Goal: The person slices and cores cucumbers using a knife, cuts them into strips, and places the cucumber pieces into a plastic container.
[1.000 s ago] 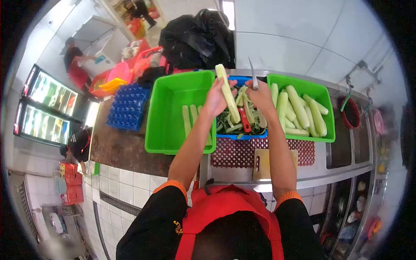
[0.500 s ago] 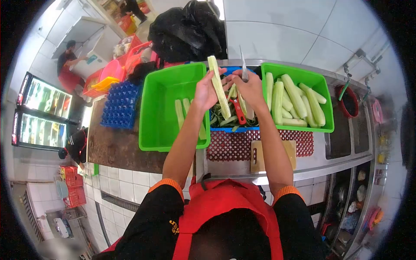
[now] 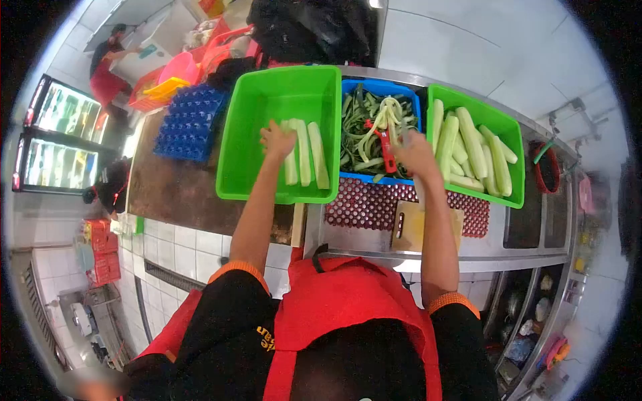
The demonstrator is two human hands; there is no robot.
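My left hand [image 3: 277, 140] is over the left green bin [image 3: 251, 177], fingers apart and holding nothing. Beside it lie several long pale cucumber pieces [image 3: 319, 157], close to the bin's right side. My right hand [image 3: 416, 157] is closed on a knife [image 3: 405, 136], its blade blurred and partly hidden. Beneath that hand is a blue bin [image 3: 354, 174] full of dark green peel strips [image 3: 358, 137], with pale core strips [image 3: 386, 113] heaped on top. A red-handled peeler [image 3: 388, 150] lies on the peelings, left of my right hand.
Whole peeled cucumbers [image 3: 473, 147] fill the right green bin [image 3: 517, 134]. A cutting board [image 3: 408, 230] lies on a red perforated mat [image 3: 361, 207] in front. Blue egg trays [image 3: 185, 127] sit to the left; a black bag [image 3: 314, 30] is behind. Other people stand at far left.
My left hand has moved left and down into the left green bin and let go of its cucumber piece. My right hand has lowered over the peelings, knife still held.
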